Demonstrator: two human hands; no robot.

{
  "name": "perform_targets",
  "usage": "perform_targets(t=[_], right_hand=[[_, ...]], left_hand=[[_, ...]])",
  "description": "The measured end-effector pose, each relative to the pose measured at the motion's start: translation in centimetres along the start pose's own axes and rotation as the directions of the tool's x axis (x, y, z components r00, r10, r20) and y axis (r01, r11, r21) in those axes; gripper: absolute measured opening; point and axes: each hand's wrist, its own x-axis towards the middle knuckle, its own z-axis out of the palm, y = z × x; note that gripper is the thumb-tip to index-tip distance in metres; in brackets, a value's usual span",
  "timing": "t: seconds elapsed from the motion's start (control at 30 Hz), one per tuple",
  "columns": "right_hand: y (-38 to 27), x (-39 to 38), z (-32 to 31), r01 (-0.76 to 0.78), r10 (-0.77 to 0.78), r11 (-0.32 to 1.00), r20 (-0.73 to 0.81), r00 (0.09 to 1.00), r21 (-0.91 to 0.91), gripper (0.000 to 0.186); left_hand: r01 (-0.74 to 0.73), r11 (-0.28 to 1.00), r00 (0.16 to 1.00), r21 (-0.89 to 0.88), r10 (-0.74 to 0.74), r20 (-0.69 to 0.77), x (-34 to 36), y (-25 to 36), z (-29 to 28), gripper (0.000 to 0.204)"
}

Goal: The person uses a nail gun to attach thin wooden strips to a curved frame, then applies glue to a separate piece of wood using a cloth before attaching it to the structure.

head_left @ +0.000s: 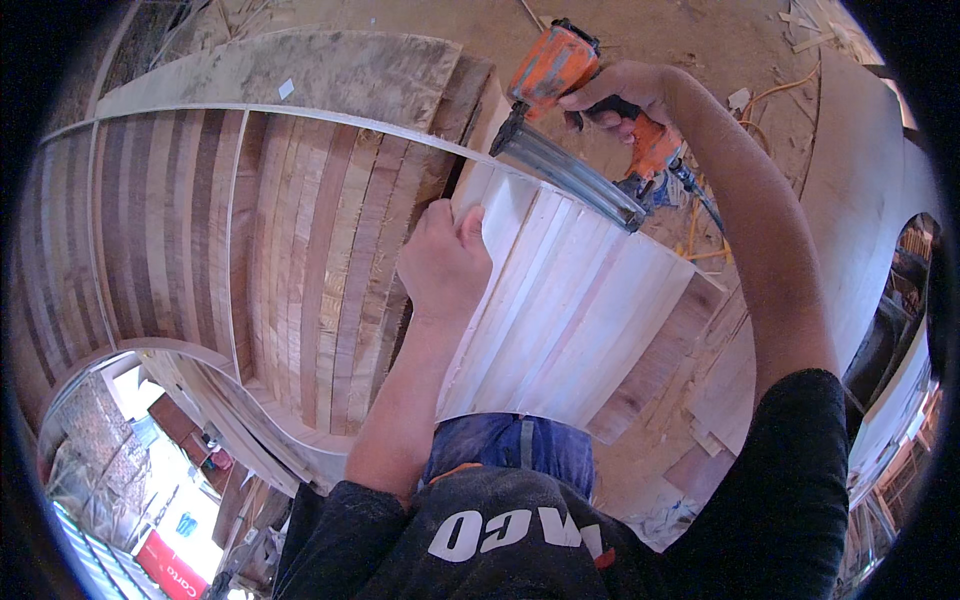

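**Nail gun poised at the top edge of the pale slats**

The right hand [618, 95] held an orange nail gun [560, 110], its grip closed around the dark handle. The gun's long metal magazine [570, 172] ran from upper left down to lower right, lying along the top edge of the pale slatted panel [570, 300], with the nose at the upper left end near the thin curved rim strip [300, 115]. The left hand [443, 262] lay just below and left of that nose, its grip pressed flat on the panel's left edge where it met the darker slatted wall [300, 270]; it was the nearer hand to the seam. The nose tip itself was hard to make out against the wood. An air hose [700, 205] trailed off behind the right forearm, and the panel's lower end was hidden by the person's lap.
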Motion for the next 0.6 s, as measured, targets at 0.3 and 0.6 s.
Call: perform_targets(t=[0.3, 0.6], right_hand=[[-0.4, 1.2, -0.8, -0.013, 0.016, 0.999, 0.066, 0.998, -0.04, 0.041], [-1.0, 1.1, -1.1, 0.025, -0.02, 0.998, 0.084, 0.996, -0.065, 0.039]], left_hand=[[-0.006, 0.999, 1.0, -0.034, 0.006, -0.003, 0.0, -0.1, 0.0, 0.031], [0.025, 1.0, 1.0, -0.017, -0.025, 0.013, 0.0, 0.2, -0.2, 0.032]])
